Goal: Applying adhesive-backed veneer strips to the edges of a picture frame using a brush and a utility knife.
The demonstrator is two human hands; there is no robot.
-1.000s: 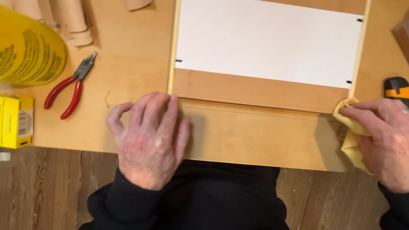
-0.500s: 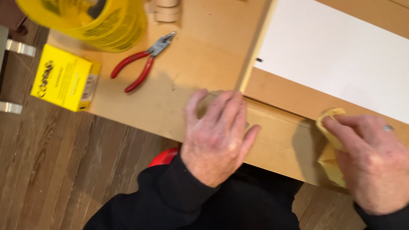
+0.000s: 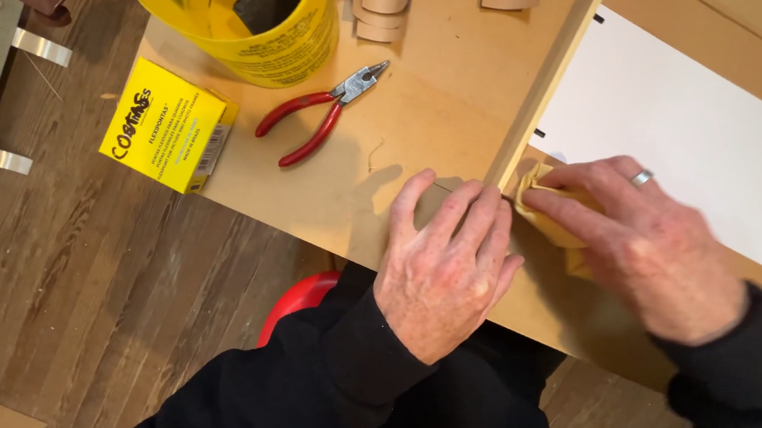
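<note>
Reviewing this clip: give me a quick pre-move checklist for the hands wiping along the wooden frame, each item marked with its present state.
1. Left hand flat on the board, bracing at the wooden frame corner: ok.
2. Right hand pressing the yellow cloth at that corner: ok.
3. White sheet lying flat inside the frame: ok.
4. Red-handled pliers apart from both hands: ok.
5. Yellow bucket upright on the table: ok.
6. Cloth damp or dry: cannot tell.
</note>
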